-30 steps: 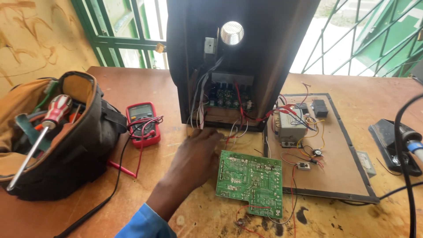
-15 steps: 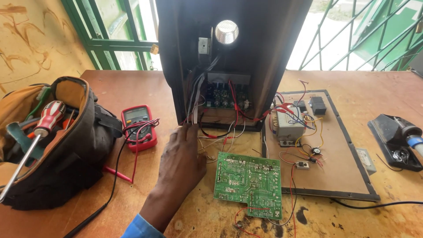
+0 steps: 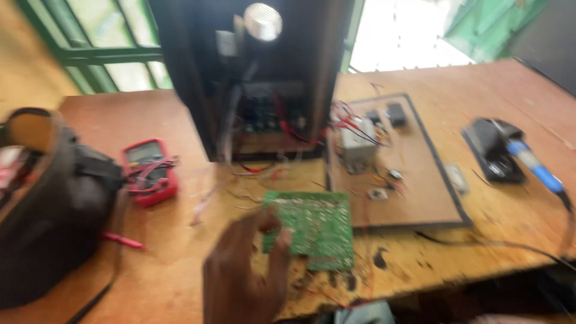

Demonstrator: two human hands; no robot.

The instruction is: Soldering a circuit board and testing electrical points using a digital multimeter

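Note:
My left hand (image 3: 243, 276) reaches in from the bottom edge, blurred by motion. Its fingertips lie over the left edge and near corner of a green circuit board (image 3: 318, 228) that rests flat on the wooden table (image 3: 150, 114). The blur hides whether the fingers pinch the board or only touch it. Thin loose wires run from the board up into the open back of a tall black speaker cabinet (image 3: 264, 78) standing just behind it. My right hand is out of sight.
A red multimeter (image 3: 150, 171) with its leads lies left of the cabinet, beside a dark tool bag (image 3: 54, 204). To the right lie a brown panel (image 3: 420, 192) with wired parts and a blue-handled soldering iron (image 3: 534, 165) on its black stand.
My left hand has drawn back from the cabinet's wires toward me and now sits at the green board's left edge. The camera has swung and the view is blurred.

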